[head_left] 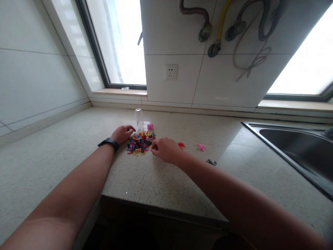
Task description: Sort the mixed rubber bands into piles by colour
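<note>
While most of the small multicoloured rubber bands (140,142) lie heaped on the speckled stone bench (161,180), three little clusters, red (181,144), pink (201,147) and dark (211,162), are set apart rightward, so sorting is judged barely begun. The heap's right edge is pinched by the right hand (166,151) with closed fingers; the left hand (122,134), fingers curled and empty, rests at its left, before a small clear jar (138,118).

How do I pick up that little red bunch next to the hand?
Pinch the little red bunch from straight above with thumb and fingertip, probably at its raised middle. It lies low and loose on the counter, just beyond the right hand, apart from the mixed colourful pile, with free counter around it.
</note>
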`<state>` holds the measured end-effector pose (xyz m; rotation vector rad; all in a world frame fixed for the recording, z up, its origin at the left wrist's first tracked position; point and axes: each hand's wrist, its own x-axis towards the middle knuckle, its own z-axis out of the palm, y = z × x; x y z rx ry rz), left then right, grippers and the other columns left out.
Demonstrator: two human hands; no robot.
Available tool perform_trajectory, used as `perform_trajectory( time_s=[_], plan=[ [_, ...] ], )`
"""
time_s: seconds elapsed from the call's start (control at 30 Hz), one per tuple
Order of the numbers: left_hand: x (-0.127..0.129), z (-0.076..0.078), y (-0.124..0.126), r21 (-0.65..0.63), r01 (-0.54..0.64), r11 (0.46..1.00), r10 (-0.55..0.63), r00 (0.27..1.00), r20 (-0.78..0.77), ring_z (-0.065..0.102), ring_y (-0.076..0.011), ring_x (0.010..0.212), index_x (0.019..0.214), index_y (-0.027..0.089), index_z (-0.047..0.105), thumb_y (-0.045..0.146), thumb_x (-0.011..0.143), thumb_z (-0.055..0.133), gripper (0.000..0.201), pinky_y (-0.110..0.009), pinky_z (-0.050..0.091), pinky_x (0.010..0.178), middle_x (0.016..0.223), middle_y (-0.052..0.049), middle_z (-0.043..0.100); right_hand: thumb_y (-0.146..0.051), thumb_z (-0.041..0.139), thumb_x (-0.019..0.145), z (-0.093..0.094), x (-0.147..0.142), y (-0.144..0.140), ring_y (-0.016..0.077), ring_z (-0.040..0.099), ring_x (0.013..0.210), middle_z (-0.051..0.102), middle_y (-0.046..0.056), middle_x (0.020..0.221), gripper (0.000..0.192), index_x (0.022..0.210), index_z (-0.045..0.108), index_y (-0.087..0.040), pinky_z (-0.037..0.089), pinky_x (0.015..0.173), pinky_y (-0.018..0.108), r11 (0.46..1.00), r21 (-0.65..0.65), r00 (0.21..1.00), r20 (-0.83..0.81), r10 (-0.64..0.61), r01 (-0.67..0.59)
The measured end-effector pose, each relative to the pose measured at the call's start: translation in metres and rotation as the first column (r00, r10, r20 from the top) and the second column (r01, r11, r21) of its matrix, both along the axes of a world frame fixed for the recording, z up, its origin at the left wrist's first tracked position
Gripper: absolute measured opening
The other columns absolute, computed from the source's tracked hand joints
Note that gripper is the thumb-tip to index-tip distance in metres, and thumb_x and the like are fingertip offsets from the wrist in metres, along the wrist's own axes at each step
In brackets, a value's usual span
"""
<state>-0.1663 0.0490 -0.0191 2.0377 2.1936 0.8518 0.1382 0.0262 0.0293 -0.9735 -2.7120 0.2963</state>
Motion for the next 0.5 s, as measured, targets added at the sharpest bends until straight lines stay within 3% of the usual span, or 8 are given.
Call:
perform_trajectory(
  time_s=[0.23,0.5],
  plan=[
    [0.001,0.001,-0.001,-0.016,-0.008,1.000,0.008,1.000,0.003,0.054,-0.0164,0.058,0.098,0.019,0.076,0.035,0.084,0.047,0.036,-0.027,0.037,0.058,0.062,-0.002,0.063,-0.030,0.064,0.087,0.014,0.054,0.006,0.0125,0.058,0.068,0.070,0.005,0.080,0.018,0.088,0.074,-0.016,0.040,0.063,0.026,0.982,-0.183,0.973,-0.230,0.006,-0.050],
    [0.000,0.001,-0.002,-0.033,0.004,0.999,-0.004,1.000,0.001,0.058,-0.0178,0.061,0.098,0.020,0.075,0.037,0.083,0.047,0.036,-0.027,0.038,0.059,0.062,-0.001,0.063,-0.042,0.062,0.088,0.011,0.110,0.016,0.0091,0.044,0.058,0.061,0.003,0.070,0.030,0.090,0.070,-0.013,0.033,0.052,0.023,0.943,-0.310,0.880,-0.472,-0.044,-0.119]
  ],
)
